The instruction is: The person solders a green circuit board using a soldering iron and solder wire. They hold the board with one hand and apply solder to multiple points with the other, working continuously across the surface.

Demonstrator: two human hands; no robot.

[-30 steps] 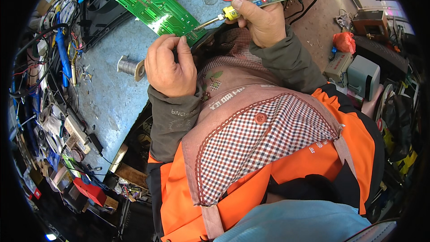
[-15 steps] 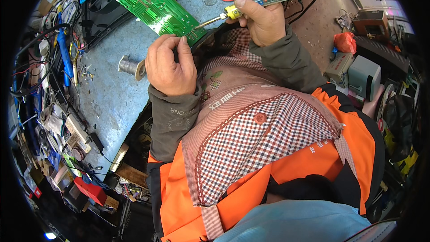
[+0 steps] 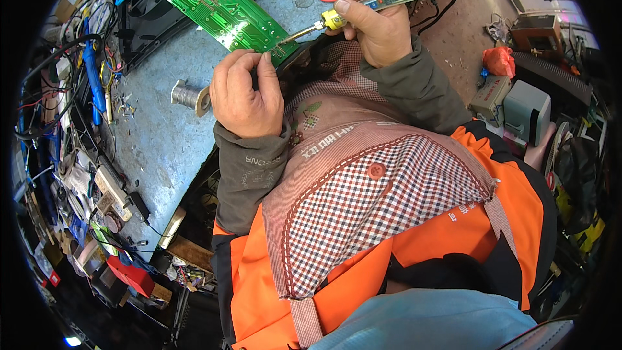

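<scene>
The left hand (image 3: 243,94) pinches the near end of a long green circuit board (image 3: 217,6), which slants up toward 11 o'clock over the blue tabletop (image 3: 168,142). The right hand (image 3: 382,29) is wrapped tight around a soldering iron (image 3: 382,3), whose tip touches the board's near end. A spool of solder wire (image 3: 188,96) lies at 9 o'clock, just beside the left hand.

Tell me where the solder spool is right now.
In the head view, the solder spool lies on its side on the blue bench top, on the person's left, just left of the left hand and below the green circuit board.

bare blue benchtop (image 3: 168,149) below solder spool (image 3: 188,96), tangled cables (image 3: 71,91) crowding left edge
</scene>
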